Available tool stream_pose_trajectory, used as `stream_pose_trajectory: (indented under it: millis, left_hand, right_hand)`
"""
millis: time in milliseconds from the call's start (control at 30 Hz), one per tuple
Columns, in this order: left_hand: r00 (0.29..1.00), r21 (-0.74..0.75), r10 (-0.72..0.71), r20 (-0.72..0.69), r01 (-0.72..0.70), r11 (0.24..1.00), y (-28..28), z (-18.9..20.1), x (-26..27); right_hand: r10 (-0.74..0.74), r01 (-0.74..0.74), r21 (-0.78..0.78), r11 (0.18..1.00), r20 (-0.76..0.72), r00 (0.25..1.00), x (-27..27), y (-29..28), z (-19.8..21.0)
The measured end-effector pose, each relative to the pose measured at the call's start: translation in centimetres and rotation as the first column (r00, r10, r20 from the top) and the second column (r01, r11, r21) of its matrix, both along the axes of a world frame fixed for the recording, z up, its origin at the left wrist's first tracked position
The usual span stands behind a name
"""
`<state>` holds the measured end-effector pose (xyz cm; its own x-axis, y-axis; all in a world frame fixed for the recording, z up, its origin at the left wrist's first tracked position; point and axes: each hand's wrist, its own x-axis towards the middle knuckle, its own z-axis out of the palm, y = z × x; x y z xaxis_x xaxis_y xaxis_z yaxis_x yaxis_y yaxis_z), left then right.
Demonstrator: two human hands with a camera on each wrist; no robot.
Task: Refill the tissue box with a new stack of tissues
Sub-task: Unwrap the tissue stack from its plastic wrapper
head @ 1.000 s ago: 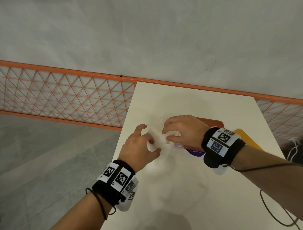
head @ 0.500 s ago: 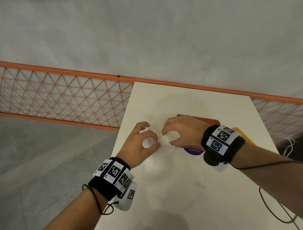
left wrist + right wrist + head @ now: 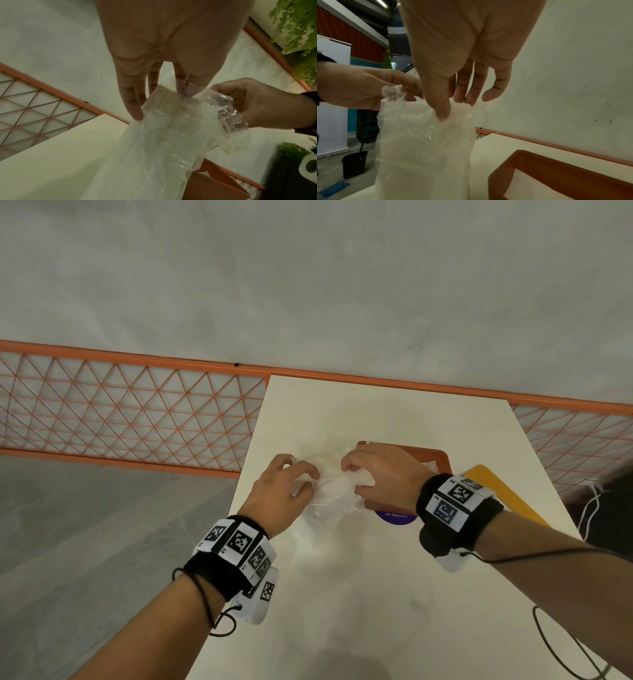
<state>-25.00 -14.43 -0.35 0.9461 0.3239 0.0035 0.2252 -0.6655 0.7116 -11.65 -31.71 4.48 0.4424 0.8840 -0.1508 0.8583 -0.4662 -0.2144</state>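
Observation:
A stack of white tissues in a clear plastic wrapper stands on end on the white table. My left hand pinches the wrapper's top edge on the left, and my right hand pinches it on the right. In the left wrist view the clear plastic wrapper is stretched between my left fingers and my right hand. In the right wrist view my right thumb and fingers grip the wrapper at its top. The brown tissue box lies open just right of the pack, with white paper inside.
A yellow flat object lies on the table behind my right wrist, and a purple round sticker shows under my right hand. An orange mesh railing runs behind the table. A black bin stands on the floor to the left.
Both hands have shifted their hold on the wrapper's top and drawn slightly apart, stretching the plastic between them. The pack stays in the same spot.

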Motion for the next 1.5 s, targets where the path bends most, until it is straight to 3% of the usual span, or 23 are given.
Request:
stream_pose_trajectory:
  millis: [133,400,1066,1500]
  left_hand:
    - [0.999,0.046,0.001,0.042,-0.002,0.999,0.1,-0.5,-0.2]
    - [0.987,0.15,-0.136,0.088,0.121,0.981,0.8,-0.9,-0.8]
    - [0.988,0.139,-0.105,0.117,0.088,0.986,1.4,-1.4,-0.6]
    - [0.991,0.094,-0.104,0.09,0.096,0.991,1.2,-0.6,-0.5]
  right_hand:
    - [0.034,-0.034,-0.027,0.999,-0.022,0.999,0.1,0.0,0.5]
    - [0.1,-0.1,-0.04,0.994,-0.02,0.995,0.2,0.6,0.6]
    - [0.171,-0.171,-0.028,0.985,0.002,0.985,-0.1,0.7,-0.3]
    - [0.089,-0.088,-0.051,0.995,0.022,0.996,-0.4,0.9,-0.3]
